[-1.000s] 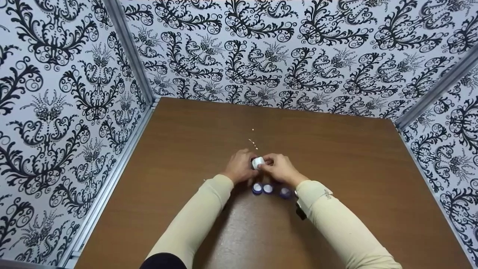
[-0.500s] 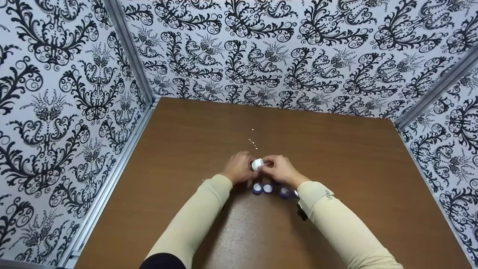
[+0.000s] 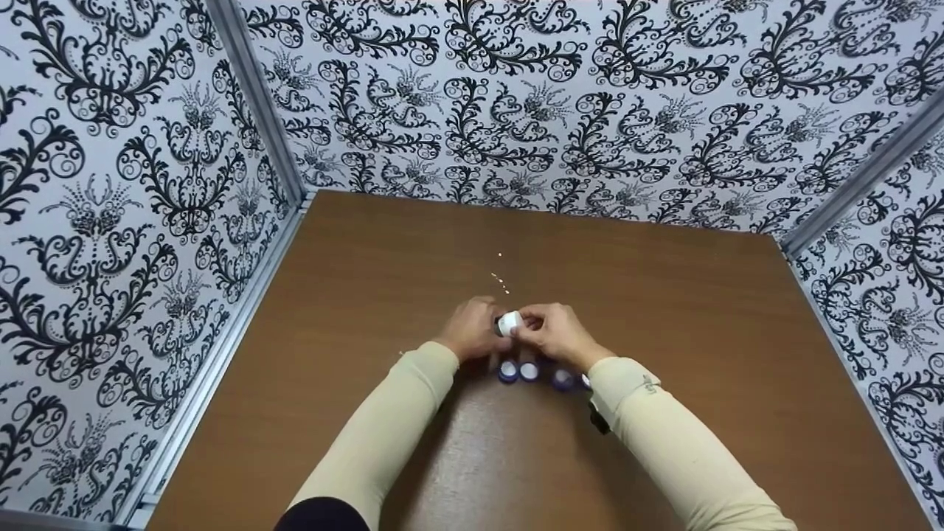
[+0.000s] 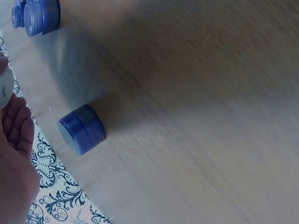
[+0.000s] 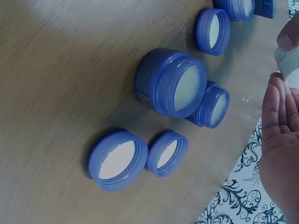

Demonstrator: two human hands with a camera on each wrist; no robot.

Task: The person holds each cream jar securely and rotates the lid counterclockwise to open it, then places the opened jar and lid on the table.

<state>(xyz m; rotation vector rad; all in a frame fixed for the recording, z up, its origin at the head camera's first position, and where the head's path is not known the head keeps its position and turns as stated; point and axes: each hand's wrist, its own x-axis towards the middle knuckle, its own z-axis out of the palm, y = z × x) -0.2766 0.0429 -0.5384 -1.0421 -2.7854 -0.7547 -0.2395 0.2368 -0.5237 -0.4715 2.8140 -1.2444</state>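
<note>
Both hands meet near the middle of the wooden table around a small white container (image 3: pixel 509 323), which has faint print on its side. From the left side, my left hand (image 3: pixel 470 329) holds it. My right hand (image 3: pixel 558 333) pinches it from the right with thumb and fingers. In the left wrist view the container (image 4: pixel 5 88) shows only partly at the edge, above curled fingers (image 4: pixel 19 123). The right wrist view cuts the container (image 5: pixel 288 63) off at the frame's edge, with a fingertip on top. A dark part at its left end is mostly hidden by the left hand.
Close below the hands stand an open blue jar (image 5: pixel 159 84) and a smaller one (image 5: pixel 208 109). Blue lids (image 5: pixel 98 163) lie inside up beside them. Another blue jar (image 4: pixel 86 133) stands apart. Small white bits (image 3: pixel 501 282) are scattered beyond the hands. Patterned walls (image 3: pixel 516 110) enclose the table.
The hands stay in nearly the same place around the white container, which tilts very slightly between frames. The blue jars and lids have not moved.
</note>
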